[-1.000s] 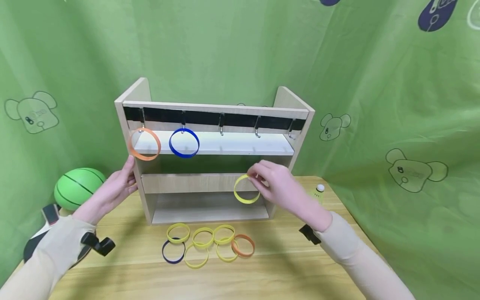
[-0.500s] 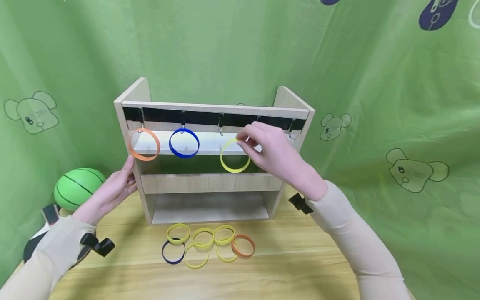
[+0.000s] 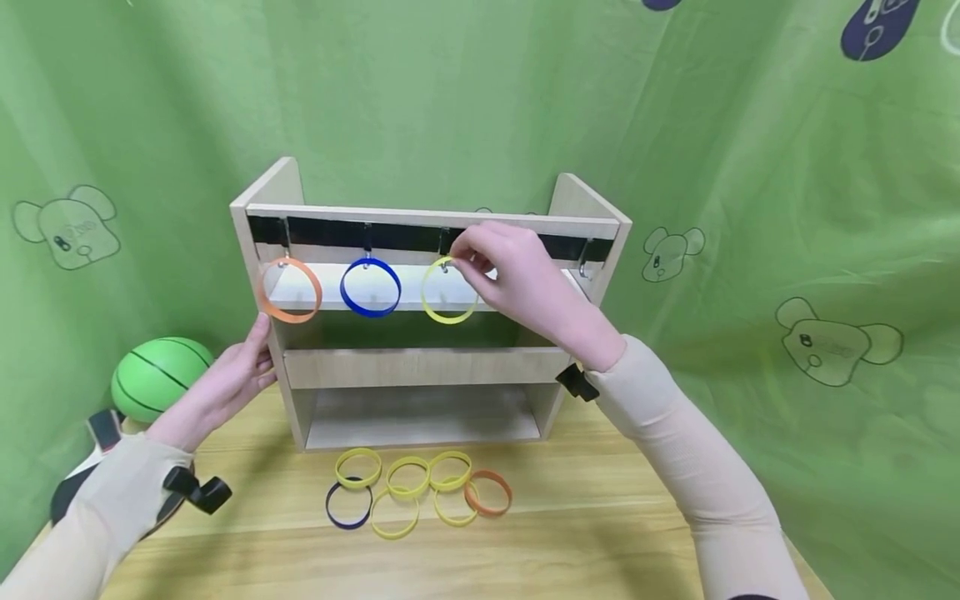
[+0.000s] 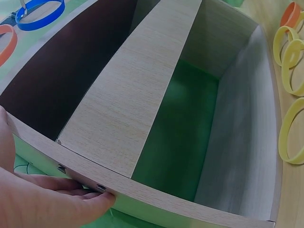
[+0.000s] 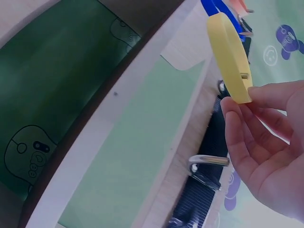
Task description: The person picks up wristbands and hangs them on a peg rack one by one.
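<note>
My right hand [image 3: 517, 279] pinches a yellow wristband [image 5: 223, 47] between thumb and fingertips at the rack's third hook from the left. In the right wrist view a metal hook tip shows inside the band's opening. My left hand [image 3: 232, 379] rests against the outer left side of the wooden rack [image 3: 427, 367], thumb by its front edge. An orange wristband [image 3: 294, 317] hangs from the first hook and a blue wristband [image 3: 372, 312] from the second. The fourth hook [image 5: 209, 160] is bare; my right hand hides it in the head view. The fifth hook [image 3: 582, 262] is also bare.
Several yellow wristbands [image 3: 394, 535], a dark blue wristband [image 3: 348, 526] and an orange wristband [image 3: 491, 511] lie partly overlapping on the wooden table [image 3: 315, 567] before the rack. A green ball [image 3: 161, 379] and a black-and-white object [image 3: 105, 429] sit left. Green curtain [image 3: 450, 100] surrounds the table.
My right hand has carried the yellow wristband up and left, from in front of the lower rack to the third hook. The left hand stays on the rack's side.
</note>
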`<state>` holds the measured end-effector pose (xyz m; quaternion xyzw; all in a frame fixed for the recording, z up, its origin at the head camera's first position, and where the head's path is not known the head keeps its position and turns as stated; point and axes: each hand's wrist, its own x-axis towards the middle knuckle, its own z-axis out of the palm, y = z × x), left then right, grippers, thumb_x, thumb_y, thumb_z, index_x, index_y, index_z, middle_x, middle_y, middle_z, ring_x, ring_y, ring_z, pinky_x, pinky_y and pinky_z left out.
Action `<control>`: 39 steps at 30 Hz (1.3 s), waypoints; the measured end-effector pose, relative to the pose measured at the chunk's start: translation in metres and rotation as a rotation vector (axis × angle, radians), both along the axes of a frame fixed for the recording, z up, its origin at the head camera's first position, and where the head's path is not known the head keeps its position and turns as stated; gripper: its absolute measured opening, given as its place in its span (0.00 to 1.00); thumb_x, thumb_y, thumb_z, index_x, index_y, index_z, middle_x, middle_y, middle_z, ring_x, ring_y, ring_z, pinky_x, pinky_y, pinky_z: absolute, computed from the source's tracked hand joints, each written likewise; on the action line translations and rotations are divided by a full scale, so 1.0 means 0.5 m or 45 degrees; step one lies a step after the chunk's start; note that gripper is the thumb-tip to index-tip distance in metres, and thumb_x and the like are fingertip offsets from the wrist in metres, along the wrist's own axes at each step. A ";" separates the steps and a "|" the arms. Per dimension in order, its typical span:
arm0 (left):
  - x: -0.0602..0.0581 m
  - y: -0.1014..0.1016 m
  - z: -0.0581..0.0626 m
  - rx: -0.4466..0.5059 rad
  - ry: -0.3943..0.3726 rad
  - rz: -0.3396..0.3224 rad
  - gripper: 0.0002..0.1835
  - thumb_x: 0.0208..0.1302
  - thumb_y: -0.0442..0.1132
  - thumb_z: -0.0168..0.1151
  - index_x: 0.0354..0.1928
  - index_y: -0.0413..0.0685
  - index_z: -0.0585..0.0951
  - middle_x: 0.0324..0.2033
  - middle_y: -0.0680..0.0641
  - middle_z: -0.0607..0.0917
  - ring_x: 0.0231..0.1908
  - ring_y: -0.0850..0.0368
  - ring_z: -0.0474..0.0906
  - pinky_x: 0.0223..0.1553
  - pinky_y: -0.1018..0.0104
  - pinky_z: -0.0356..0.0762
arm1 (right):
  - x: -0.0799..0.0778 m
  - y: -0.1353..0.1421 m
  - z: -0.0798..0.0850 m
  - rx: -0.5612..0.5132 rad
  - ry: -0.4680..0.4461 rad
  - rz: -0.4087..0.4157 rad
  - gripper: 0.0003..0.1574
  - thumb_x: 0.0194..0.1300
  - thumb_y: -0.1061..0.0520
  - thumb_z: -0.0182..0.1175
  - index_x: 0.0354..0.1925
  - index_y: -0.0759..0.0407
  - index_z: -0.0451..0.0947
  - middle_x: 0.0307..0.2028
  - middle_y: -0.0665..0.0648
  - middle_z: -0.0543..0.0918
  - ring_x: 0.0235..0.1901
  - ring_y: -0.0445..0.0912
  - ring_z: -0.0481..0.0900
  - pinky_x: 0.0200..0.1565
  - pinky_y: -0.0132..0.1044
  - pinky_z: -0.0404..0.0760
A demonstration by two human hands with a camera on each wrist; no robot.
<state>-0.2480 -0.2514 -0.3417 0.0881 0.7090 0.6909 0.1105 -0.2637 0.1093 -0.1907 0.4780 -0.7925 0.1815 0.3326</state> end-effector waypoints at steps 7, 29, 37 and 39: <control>-0.001 0.001 -0.002 0.005 -0.012 0.006 0.51 0.72 0.70 0.28 0.76 0.35 0.30 0.76 0.31 0.32 0.77 0.34 0.28 0.78 0.38 0.29 | -0.015 -0.007 -0.011 0.063 0.010 -0.048 0.04 0.65 0.67 0.60 0.34 0.63 0.81 0.31 0.57 0.85 0.32 0.46 0.82 0.38 0.33 0.84; -0.004 -0.003 -0.002 0.016 0.004 -0.004 0.50 0.73 0.69 0.28 0.76 0.36 0.31 0.77 0.32 0.33 0.77 0.35 0.29 0.77 0.39 0.29 | 0.066 0.076 -0.118 0.013 -0.049 0.050 0.03 0.61 0.69 0.64 0.36 0.68 0.80 0.30 0.59 0.86 0.28 0.44 0.83 0.33 0.26 0.86; -0.001 0.001 0.000 -0.007 -0.004 -0.013 0.50 0.72 0.70 0.27 0.76 0.36 0.30 0.76 0.32 0.32 0.77 0.35 0.28 0.77 0.39 0.29 | 0.067 0.117 -0.309 0.134 -0.320 -0.093 0.03 0.60 0.66 0.66 0.35 0.65 0.81 0.29 0.56 0.86 0.27 0.40 0.81 0.30 0.20 0.83; 0.000 0.001 0.002 0.006 -0.004 -0.015 0.51 0.72 0.69 0.27 0.75 0.35 0.29 0.76 0.31 0.31 0.77 0.34 0.27 0.77 0.39 0.28 | 0.064 0.127 -0.353 0.175 -0.401 -0.139 0.03 0.60 0.66 0.66 0.35 0.64 0.81 0.29 0.56 0.86 0.27 0.40 0.82 0.30 0.20 0.83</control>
